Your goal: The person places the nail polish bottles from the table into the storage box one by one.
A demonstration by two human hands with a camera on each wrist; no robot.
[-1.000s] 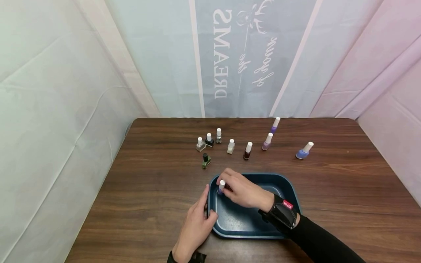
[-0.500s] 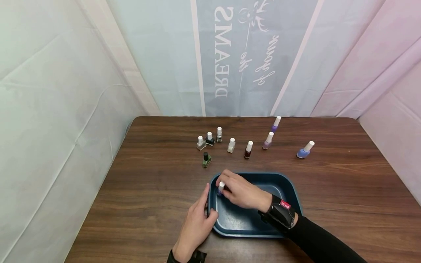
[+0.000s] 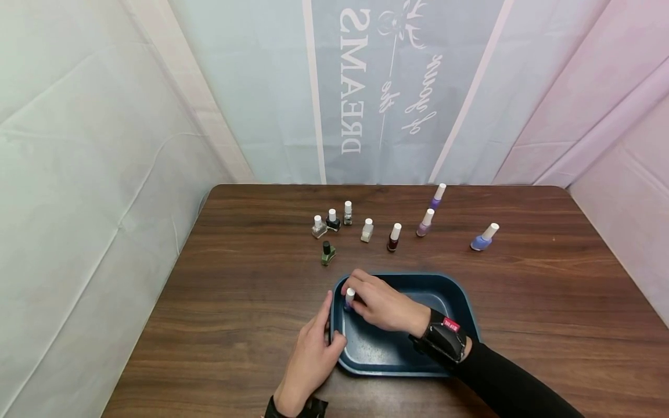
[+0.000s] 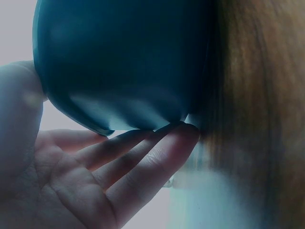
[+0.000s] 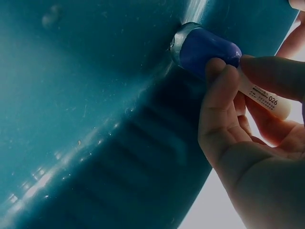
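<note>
Inside the dark blue tray (image 3: 397, 371), at its far left corner, my right hand (image 3: 384, 302) pinches a nail polish bottle (image 3: 349, 297) with a white cap. The right wrist view shows the bottle's purple body (image 5: 202, 50) against the tray and the thumb and fingers around its neck and printed cap (image 5: 264, 98). My left hand (image 3: 312, 351) holds the tray's left side, its thumb at the rim. In the left wrist view the fingers (image 4: 147, 167) of that hand lie against the tray's outer wall (image 4: 124, 62).
Several nail polish bottles stand beyond the tray: green with a black cap (image 3: 327, 254), clear (image 3: 367, 231), dark red (image 3: 394, 238), mauve (image 3: 425, 223), blue (image 3: 483, 238) and others. The wooden table (image 3: 235, 302) meets a printed curtain (image 3: 360, 87) at the back.
My right hand has shifted slightly left with the nail polish bottle, closer to the tray's left wall. The left hand stays in place on the tray.
</note>
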